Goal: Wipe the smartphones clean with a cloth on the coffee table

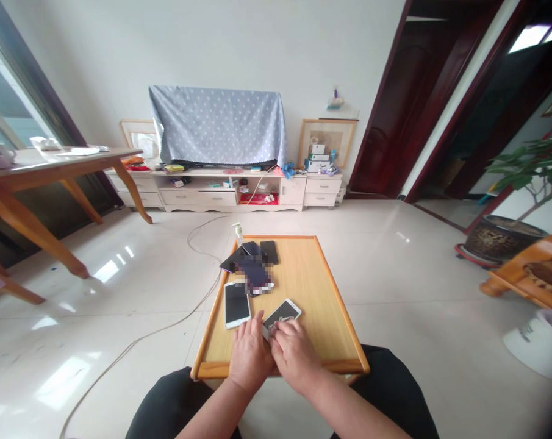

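Note:
A white smartphone with a dark screen lies tilted near the front of a small wooden table. My left hand is at its lower left edge, with the fingers bent and the thumb along the side. Over the phone's near end, my right hand has its fingers closed on a crumpled greyish-white wipe, pressed against the screen. The near corner of the phone is hidden by my hands. To the left lies a larger white phone, face up and apart from the first.
Several dark phones overlap at the table's far left, partly pixelated. A pump bottle stands at that corner. Raised wooden edging borders the table. A cable runs across the floor on the left. My knees flank the table.

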{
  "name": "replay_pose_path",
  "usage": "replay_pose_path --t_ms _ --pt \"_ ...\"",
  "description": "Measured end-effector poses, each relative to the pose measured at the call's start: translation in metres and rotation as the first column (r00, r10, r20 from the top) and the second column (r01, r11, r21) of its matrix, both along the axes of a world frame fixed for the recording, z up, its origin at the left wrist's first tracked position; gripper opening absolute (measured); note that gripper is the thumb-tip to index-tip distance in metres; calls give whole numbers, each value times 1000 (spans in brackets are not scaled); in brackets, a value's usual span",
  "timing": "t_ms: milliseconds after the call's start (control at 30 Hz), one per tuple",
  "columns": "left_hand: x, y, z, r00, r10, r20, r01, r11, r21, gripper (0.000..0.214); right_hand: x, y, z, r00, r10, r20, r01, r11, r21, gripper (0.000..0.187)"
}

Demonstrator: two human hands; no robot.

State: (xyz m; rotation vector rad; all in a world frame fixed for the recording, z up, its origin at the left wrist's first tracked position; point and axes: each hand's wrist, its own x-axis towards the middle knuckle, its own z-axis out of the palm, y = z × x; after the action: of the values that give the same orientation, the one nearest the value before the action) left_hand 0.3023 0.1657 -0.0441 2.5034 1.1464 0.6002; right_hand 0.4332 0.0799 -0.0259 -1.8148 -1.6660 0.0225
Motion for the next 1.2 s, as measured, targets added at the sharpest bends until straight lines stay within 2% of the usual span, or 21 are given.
replay_pose_path --t_ms 67,233,300,400,467,633,700,800,833,867,1000,1067,1167,1200 --pt "-1 1 -2 1000 -5 9 5 1000 0 62 3 -1 1 999 -1 50 4 998 -61 30" --pt "-3 4 -8 997 -36 62 32 997 66 73 30 7 1 972 -184 143 207 964 -164 41" --pt "-4 6 -11 994 -51 98 42 994 96 72 25 6 1 979 -147 141 173 966 -192 45" --pt "-5 7 -13 990 -71 122 55 990 133 66 9 2 1 992 37 117 -10 973 -229 47" --pt "-5 7 -13 990 -72 124 53 987 151 65 8 4 3 990 79 116 -50 970 -238 46" --pt "-4 5 -10 988 -69 139 41 980 195 72 26 25 3 975 -167 145 200 947 -253 49" --pt "-3 6 -11 987 -69 147 38 979 201 70 22 30 0 982 -126 139 157 956 -246 49" --pt "-3 6 -13 985 -64 161 30 979 204 63 9 30 -3 990 67 121 -38 974 -224 48" --pt "-3 6 -14 985 -61 163 27 979 202 63 8 30 -2 989 92 119 -64 973 -221 47" --pt "-3 6 -14 985 -58 163 25 980 199 65 10 31 -1 990 79 119 -51 973 -225 46" --pt "-2 5 -12 989 -48 143 23 984 175 78 25 36 5 985 -102 136 136 953 -270 48" --pt "-2 5 -12 990 -42 138 17 984 180 73 22 33 5 989 -59 137 95 959 -268 49" --pt "-2 5 -13 991 -50 121 26 980 195 62 11 22 1 984 119 132 -86 968 -236 47" --pt "-3 5 -14 992 -52 116 29 980 197 61 10 19 0 981 139 133 -106 968 -229 46"
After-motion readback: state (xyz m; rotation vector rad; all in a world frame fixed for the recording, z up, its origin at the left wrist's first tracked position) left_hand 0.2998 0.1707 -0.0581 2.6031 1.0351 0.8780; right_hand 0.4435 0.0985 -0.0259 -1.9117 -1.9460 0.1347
